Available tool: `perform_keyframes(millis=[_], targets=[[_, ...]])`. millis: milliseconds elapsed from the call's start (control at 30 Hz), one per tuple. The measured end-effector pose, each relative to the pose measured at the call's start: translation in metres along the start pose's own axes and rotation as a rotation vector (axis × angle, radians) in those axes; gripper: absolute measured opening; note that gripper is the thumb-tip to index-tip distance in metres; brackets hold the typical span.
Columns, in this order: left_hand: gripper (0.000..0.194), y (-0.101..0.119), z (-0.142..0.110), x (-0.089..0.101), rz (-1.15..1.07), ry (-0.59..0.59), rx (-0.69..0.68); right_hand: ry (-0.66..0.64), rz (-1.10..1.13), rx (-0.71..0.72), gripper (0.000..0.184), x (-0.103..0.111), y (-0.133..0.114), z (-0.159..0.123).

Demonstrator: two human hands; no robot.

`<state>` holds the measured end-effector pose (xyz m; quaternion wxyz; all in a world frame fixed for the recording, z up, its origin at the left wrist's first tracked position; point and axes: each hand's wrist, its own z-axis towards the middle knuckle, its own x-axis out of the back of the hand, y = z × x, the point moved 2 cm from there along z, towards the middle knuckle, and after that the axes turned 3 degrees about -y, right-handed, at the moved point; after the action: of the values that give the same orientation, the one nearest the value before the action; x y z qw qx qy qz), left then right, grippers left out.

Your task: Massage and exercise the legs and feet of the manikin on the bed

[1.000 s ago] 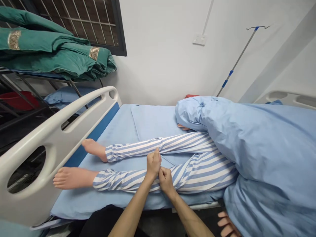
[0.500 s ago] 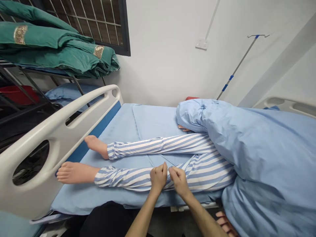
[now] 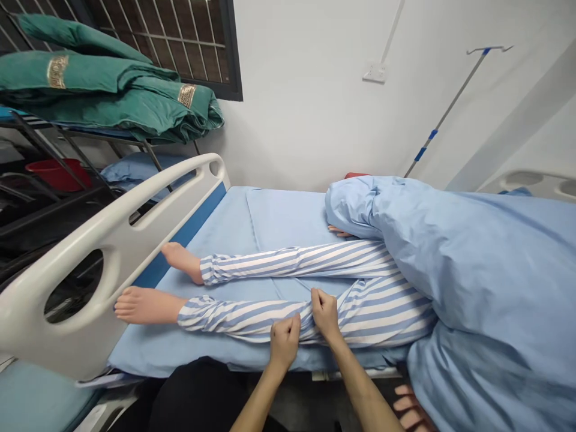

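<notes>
Both my hands are closed into fists over the near leg of a manikin lying on a bed, dressed in blue-and-white striped trousers [image 3: 252,315]. My left hand [image 3: 285,343] rests at the near side of that leg, around knee height. Slightly farther away and to the right, my right hand [image 3: 324,312] is above the inner side of the same knee. Nothing shows between the fingers of either fist; whether they press on the cloth is hard to tell. The manikin's bare near foot [image 3: 150,305] points to the left.
A light blue quilt [image 3: 477,264] covers the manikin's upper body. At the left stands the bed's pale footboard [image 3: 101,240]. One manikin hand [image 3: 409,408] hangs below the quilt. Behind are an IV pole [image 3: 450,111], green folded bedding [image 3: 148,111] and a red basin [image 3: 60,174].
My left fist has come nearer to me, to the leg's near edge. The right fist has shifted away from me across the knee. The whole view has turned slightly left.
</notes>
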<state>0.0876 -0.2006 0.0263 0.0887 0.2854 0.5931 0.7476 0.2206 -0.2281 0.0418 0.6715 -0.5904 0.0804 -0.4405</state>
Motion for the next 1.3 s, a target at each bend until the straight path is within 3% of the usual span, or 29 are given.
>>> perform_keyframes(millis=[133,300,400,500,667,800,900,967,1033,1133,1200,1300], targets=[[0.059,0.032,0.026,-0.002,-0.186,-0.039,0.116,0.003,0.073,-0.022,0.049,0.006,0.003,-0.008],[0.061,0.064,0.066,-0.024,-0.374,-0.046,0.143,0.047,0.117,-0.001,0.05,0.017,0.017,-0.033],[0.06,0.058,0.073,-0.047,-0.404,-0.035,0.172,0.048,0.155,0.009,0.051,0.018,0.025,-0.051],[0.056,0.043,0.062,-0.068,-0.244,-0.053,0.127,0.061,0.233,-0.046,0.052,0.017,0.029,-0.067],[0.049,0.031,0.032,-0.077,-0.021,-0.094,-0.05,0.06,0.41,-0.273,0.053,0.032,0.03,-0.082],[0.048,0.031,0.015,-0.074,0.011,-0.078,-0.134,0.047,0.402,-0.214,0.057,0.078,0.01,-0.061],[0.048,0.03,0.003,-0.074,0.033,-0.023,-0.195,0.029,0.36,-0.082,0.057,0.111,-0.019,-0.024],[0.048,0.028,-0.005,-0.074,0.043,0.014,-0.238,0.018,0.339,-0.005,0.056,0.12,-0.035,0.001],[0.048,0.025,-0.012,-0.073,0.049,0.046,-0.274,-0.007,0.294,0.043,0.055,0.117,-0.041,0.021],[0.047,0.024,-0.017,-0.074,0.053,0.05,-0.26,-0.09,0.172,0.035,0.056,0.097,-0.024,0.033],[0.046,0.029,-0.016,-0.076,0.038,-0.014,-0.186,-0.091,0.077,0.004,0.056,0.082,-0.002,0.029],[0.046,0.046,-0.006,-0.082,-0.025,-0.162,-0.107,0.039,-0.008,-0.012,0.053,0.073,0.025,0.01]])
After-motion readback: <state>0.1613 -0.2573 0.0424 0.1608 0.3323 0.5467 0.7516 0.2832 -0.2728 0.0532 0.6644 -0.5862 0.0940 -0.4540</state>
